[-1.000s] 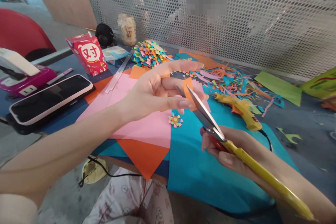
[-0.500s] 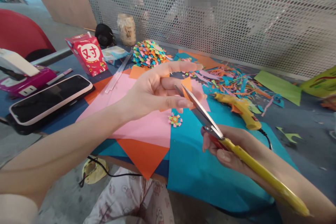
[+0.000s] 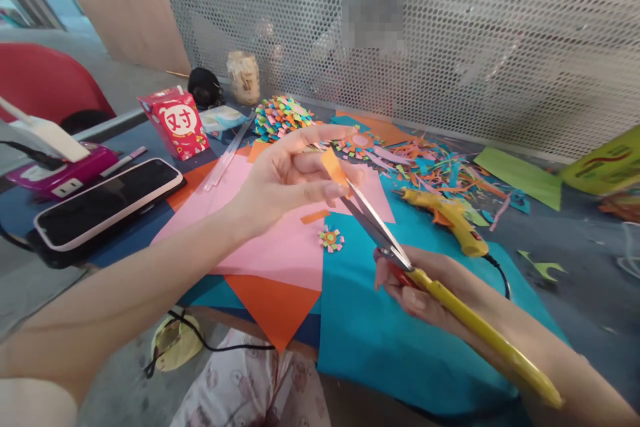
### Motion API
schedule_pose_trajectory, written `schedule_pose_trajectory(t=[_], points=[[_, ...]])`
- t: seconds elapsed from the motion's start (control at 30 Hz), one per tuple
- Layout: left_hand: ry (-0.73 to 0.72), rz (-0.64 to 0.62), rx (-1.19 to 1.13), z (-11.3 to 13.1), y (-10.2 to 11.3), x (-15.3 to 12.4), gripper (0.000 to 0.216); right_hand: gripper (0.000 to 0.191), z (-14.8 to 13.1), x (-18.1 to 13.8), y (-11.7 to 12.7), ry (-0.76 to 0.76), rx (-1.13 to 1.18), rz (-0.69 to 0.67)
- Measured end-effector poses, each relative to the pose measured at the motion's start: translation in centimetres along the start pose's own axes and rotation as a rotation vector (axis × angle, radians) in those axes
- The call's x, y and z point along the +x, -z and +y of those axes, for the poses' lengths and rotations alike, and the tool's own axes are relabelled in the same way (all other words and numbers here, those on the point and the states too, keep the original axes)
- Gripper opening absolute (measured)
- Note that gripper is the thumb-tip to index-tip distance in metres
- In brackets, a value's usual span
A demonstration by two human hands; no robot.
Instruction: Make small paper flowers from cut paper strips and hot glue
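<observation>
1. Your left hand (image 3: 277,180) pinches an orange paper piece (image 3: 331,165) between thumb and fingers, held up above the pink sheet (image 3: 280,250).
2. Your right hand (image 3: 435,267) grips the scissors (image 3: 371,228) by the yellow and red handles. Blades are slightly parted, tips at the paper's lower end; whether they touch it cannot be told.
3. A small paper flower (image 3: 331,239) lies where the pink sheet meets the blue sheet (image 3: 390,327), with an orange strip (image 3: 315,217) near it.
4. Beyond your right hand, a yellow glue gun (image 3: 454,215) lies near shredded paper scraps (image 3: 435,163).
5. Farther back on the bench (image 3: 590,247) sits a multicoloured paper ball (image 3: 281,117).
</observation>
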State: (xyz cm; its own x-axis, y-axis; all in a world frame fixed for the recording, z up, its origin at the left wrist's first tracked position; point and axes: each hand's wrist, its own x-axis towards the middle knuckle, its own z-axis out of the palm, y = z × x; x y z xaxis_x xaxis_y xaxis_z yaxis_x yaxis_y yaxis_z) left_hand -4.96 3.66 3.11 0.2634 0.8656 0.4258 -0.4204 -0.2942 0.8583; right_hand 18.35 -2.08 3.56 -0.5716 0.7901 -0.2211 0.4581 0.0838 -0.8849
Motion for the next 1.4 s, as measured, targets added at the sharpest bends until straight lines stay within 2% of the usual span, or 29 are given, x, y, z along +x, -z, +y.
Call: schedule_pose_trajectory(t=[0.1, 0.2, 0.3, 0.43, 0.53, 0.7, 0.83, 1.13, 1.27, 1.4], points=[[-0.146, 0.139, 0.046, -0.1, 0.4, 0.4, 0.048, 0.043, 0.1, 0.4, -0.1, 0.011, 0.104, 0.081], [-0.222, 0.184, 0.115, 0.2, 0.0, -0.1, 0.051, 0.041, 0.3, 1.1, -0.4, 0.044, 0.224, 0.248], [-0.171, 0.119, 0.186, 0.1, -1.3, -1.3, 0.051, 0.036, 0.2, 1.7, -1.1, 0.155, 0.306, 0.403], [-0.157, -0.066, 0.221, -1.0, -2.5, -2.7, 0.05, 0.033, -0.3, 2.3, -1.9, 0.229, 0.367, 0.548], [-0.128, -0.136, 0.307, -1.9, -2.7, -3.0, 0.042, 0.034, -0.5, 2.4, -2.2, 0.193, 0.36, 0.558], [-0.082, -0.154, 0.311, -2.2, -2.9, -3.0, 0.045, 0.035, -0.3, 2.4, -2.1, 0.152, 0.41, 0.543], [0.011, -0.077, 0.311, -1.7, -3.3, -3.2, 0.044, 0.034, -0.1, 2.4, -2.0, 0.161, 0.454, 0.492], [0.278, 0.154, 0.134, -1.9, -3.9, -2.5, 0.045, 0.022, 0.6, 2.8, -2.2, 0.23, 0.348, 0.545], [0.41, 0.134, 0.094, -2.5, -3.6, -2.3, 0.049, 0.027, 1.0, 3.1, -2.2, 0.244, 0.366, 0.554], [0.438, 0.102, 0.067, -2.9, -3.5, -2.5, 0.049, 0.029, 1.3, 3.5, -2.4, 0.244, 0.355, 0.587]])
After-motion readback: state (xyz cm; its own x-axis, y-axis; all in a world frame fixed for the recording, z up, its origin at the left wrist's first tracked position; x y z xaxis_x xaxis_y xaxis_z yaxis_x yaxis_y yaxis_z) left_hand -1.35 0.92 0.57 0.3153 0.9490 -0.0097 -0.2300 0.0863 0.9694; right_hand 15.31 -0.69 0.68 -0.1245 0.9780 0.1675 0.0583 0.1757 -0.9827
